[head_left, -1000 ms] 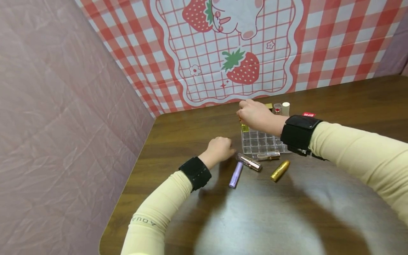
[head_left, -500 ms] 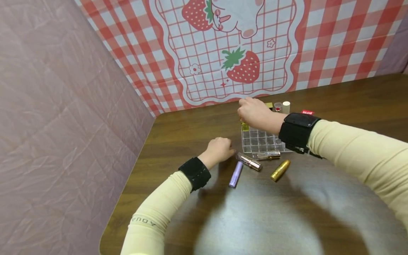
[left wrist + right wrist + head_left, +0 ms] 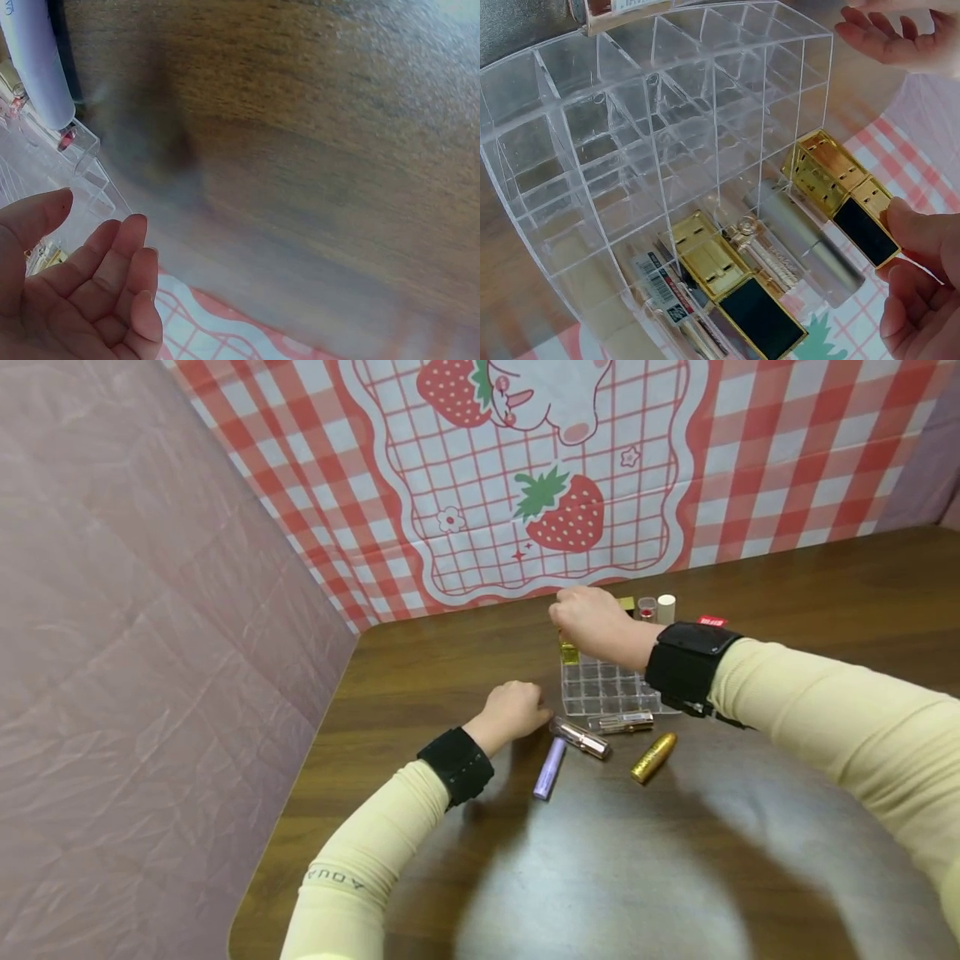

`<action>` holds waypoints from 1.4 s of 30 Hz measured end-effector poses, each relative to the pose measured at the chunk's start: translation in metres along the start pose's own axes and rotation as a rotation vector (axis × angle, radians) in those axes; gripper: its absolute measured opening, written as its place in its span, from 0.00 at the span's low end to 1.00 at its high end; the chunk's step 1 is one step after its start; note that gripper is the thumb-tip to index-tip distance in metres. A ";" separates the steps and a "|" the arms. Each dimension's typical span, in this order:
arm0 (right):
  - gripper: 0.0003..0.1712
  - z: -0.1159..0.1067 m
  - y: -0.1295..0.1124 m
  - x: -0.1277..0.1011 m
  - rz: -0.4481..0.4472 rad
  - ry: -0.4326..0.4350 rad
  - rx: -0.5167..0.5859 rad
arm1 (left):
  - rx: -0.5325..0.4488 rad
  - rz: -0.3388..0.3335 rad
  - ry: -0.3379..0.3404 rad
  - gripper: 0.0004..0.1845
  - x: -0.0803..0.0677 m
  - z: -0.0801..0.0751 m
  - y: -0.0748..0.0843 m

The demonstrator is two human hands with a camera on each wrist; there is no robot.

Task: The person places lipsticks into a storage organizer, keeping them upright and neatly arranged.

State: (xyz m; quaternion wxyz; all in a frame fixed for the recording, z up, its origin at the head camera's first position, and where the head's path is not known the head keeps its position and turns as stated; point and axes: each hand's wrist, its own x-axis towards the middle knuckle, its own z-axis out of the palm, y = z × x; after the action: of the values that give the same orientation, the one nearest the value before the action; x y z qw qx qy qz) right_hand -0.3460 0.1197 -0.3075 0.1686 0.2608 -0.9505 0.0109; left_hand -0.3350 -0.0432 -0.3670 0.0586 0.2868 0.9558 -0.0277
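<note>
In the right wrist view, my right hand (image 3: pixel 926 262) pinches a gold square lipstick (image 3: pixel 836 176) by its black end, between thumb and fingers. This lipstick is at a corner of the clear divided organizer (image 3: pixel 660 109); how deep it sits in a slot I cannot tell. Another gold-and-black lipstick (image 3: pixel 731 281), a silver tube (image 3: pixel 817 247) and a barcoded tube (image 3: pixel 671 289) stand in neighbouring slots. My left hand (image 3: pixel 94 292), fingers loosely bent and holding nothing, is beside the organizer, near a rose-gold lipstick (image 3: pixel 581 737) with a clear cap.
In front of the organizer lie a purple tube (image 3: pixel 550 768), a gold bullet-shaped lipstick (image 3: pixel 654 757) and a clear-and-rose-gold tube (image 3: pixel 622 722). A white-capped tube (image 3: pixel 666 608) stands at the back. A checked strawberry cloth (image 3: pixel 450 552) hangs behind the wooden table (image 3: pixel 420 660).
The head view has shifted slightly, so everything sits a little farther left in it. My right hand stays at the organizer's back left corner, and my left hand keeps its place.
</note>
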 end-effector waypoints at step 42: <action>0.30 -0.010 -0.006 -0.031 0.064 -0.326 0.243 | 0.159 0.233 0.094 0.06 -0.021 -0.005 0.017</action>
State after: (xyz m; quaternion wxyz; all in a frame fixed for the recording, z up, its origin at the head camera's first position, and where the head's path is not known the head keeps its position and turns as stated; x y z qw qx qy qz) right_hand -0.3153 0.1310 -0.3082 -0.0205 0.2472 -0.9647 0.0886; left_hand -0.3088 -0.0406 -0.3601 -0.0061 0.4004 0.9126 -0.0828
